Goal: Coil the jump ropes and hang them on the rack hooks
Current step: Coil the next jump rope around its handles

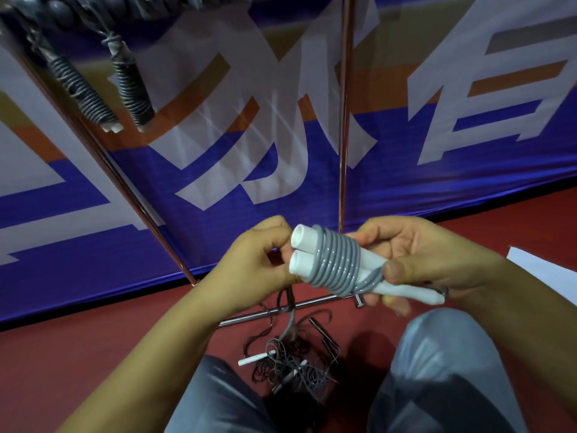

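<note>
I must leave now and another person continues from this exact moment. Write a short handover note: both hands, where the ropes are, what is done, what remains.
Left hand: fingers curled at the open ends of the two white handles, pinching there.
Right hand: grips the other end of the handles, thumb pressing the grey cord.
Done: the grey cord is wound in tight turns around both handles; two coiled ropes already hang from the rack at upper left.
Left: secure the cord end and hang this bundle on a rack hook. Then untangle the pile of loose ropes on the red floor between the knees, coil and hang each.
</note>
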`<action>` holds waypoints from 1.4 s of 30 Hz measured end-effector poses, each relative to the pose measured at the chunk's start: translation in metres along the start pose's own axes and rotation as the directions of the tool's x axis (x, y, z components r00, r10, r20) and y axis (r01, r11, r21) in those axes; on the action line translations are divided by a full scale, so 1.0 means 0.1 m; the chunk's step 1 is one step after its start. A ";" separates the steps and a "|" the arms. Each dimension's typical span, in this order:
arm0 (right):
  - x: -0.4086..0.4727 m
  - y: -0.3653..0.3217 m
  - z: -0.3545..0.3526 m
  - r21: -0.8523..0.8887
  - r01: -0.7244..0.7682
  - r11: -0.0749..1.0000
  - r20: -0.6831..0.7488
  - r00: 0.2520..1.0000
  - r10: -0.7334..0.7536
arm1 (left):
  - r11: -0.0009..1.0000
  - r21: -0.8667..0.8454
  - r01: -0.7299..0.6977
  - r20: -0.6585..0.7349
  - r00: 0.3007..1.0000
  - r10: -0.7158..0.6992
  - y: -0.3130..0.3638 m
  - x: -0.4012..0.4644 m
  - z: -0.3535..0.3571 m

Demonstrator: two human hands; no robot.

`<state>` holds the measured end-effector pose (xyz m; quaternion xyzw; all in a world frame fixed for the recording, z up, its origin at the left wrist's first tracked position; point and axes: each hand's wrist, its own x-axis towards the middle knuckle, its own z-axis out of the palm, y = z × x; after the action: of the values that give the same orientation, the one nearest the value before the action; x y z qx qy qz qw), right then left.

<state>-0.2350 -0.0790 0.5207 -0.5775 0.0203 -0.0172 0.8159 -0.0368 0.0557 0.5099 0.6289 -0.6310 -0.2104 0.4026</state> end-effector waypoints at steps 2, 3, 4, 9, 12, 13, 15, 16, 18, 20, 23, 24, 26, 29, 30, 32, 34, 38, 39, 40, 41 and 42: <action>-0.01 0.00 -0.02 -0.010 -0.031 0.999 0.023 0.999 0.031 | 0.999 0.013 -0.042 -0.022 0.999 0.042 -0.04 0.00 0.03; -0.01 0.01 -0.03 0.005 -0.040 0.999 0.054 0.998 0.040 | 0.999 0.002 -0.055 -0.029 0.998 0.055 -0.05 0.00 0.05; -0.01 0.01 -0.02 0.020 -0.049 0.999 0.089 0.995 0.047 | 0.998 -0.022 -0.061 -0.034 0.998 0.061 -0.06 0.00 0.07; 0.02 -0.04 0.01 -0.008 -0.145 0.989 0.248 0.958 0.143 | 0.982 -0.186 -0.028 0.046 0.998 0.038 -0.05 0.02 0.13; 0.04 -0.09 0.03 -0.108 -0.212 0.971 0.262 0.936 0.234 | 0.963 -0.259 0.068 0.167 0.986 -0.025 -0.08 0.07 0.10; 0.06 -0.10 0.04 -0.154 -0.233 0.960 0.250 0.931 0.266 | 0.973 -0.222 0.060 0.191 0.982 -0.017 -0.09 0.09 0.08; 0.09 -0.12 0.07 -0.260 -0.273 0.926 0.194 0.925 0.327 | 0.990 -0.139 0.014 0.226 0.974 0.018 -0.11 0.13 0.06; 0.10 -0.12 0.09 -0.319 -0.294 0.901 0.153 0.922 0.355 | 0.994 -0.108 0.010 0.241 0.970 0.017 -0.12 0.15 0.06; 0.13 -0.10 0.13 -0.426 -0.338 0.839 0.067 0.913 0.402 | 0.998 -0.055 0.033 0.263 0.965 -0.018 -0.12 0.18 0.05; 0.17 -0.06 0.15 -0.515 -0.375 0.771 -0.018 0.904 0.428 | 0.998 0.032 0.062 0.272 0.960 -0.069 -0.13 0.20 0.05; 0.24 0.04 0.17 -0.620 -0.412 0.668 -0.123 0.892 0.435 | 0.973 0.192 0.128 0.264 0.948 -0.177 -0.15 0.20 0.07; 0.26 0.07 0.18 -0.633 -0.422 0.650 -0.154 0.890 0.428 | 0.963 0.226 0.147 0.253 0.946 -0.204 -0.15 0.19 0.08; 0.29 0.14 0.19 -0.643 -0.430 0.634 -0.214 0.896 0.390 | 0.947 0.258 0.192 0.201 0.948 -0.247 -0.16 0.17 0.10; 0.32 0.23 0.17 -0.659 -0.434 0.614 -0.303 0.901 0.311 | 0.935 0.207 0.288 0.193 0.925 -0.327 -0.13 0.14 0.06; 0.34 0.26 0.16 -0.666 -0.439 0.603 -0.324 0.898 0.296 | 0.930 0.193 0.313 0.226 0.908 -0.352 -0.10 0.14 0.04; 0.36 0.30 0.15 -0.669 -0.444 0.597 -0.357 0.896 0.266 | 0.919 0.179 0.352 0.282 0.876 -0.391 -0.04 0.12 0.04; 0.36 0.32 0.15 -0.656 -0.441 0.612 -0.392 0.892 0.224 | 0.909 0.186 0.372 0.263 0.873 -0.411 -0.01 0.09 0.09; 0.35 0.35 0.17 -0.650 -0.432 0.625 -0.439 0.885 0.155 | 0.913 0.199 0.356 0.055 0.926 -0.373 -0.04 0.02 0.26; 0.34 0.37 0.18 -0.662 -0.426 0.616 -0.446 0.885 0.133 | 0.916 0.182 0.357 0.017 0.930 -0.366 -0.05 0.00 0.28; 0.34 0.38 0.17 -0.675 -0.423 0.604 -0.455 0.884 0.111 | 0.920 0.160 0.358 -0.015 0.933 -0.361 -0.05 0.00 0.29; 0.33 0.39 0.17 -0.688 -0.418 0.593 -0.461 0.883 0.086 | 0.924 0.138 0.357 -0.047 0.934 -0.354 -0.04 -0.01 0.30; 0.32 0.38 0.18 -0.700 -0.409 0.586 -0.465 0.883 0.060 | 0.928 0.120 0.352 -0.079 0.935 -0.345 -0.02 -0.01 0.30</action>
<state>-0.2023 -0.0511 0.4904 -0.8494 0.2666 -0.0116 0.4553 -0.0590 0.0489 0.4905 0.7619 -0.5102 -0.2182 0.3341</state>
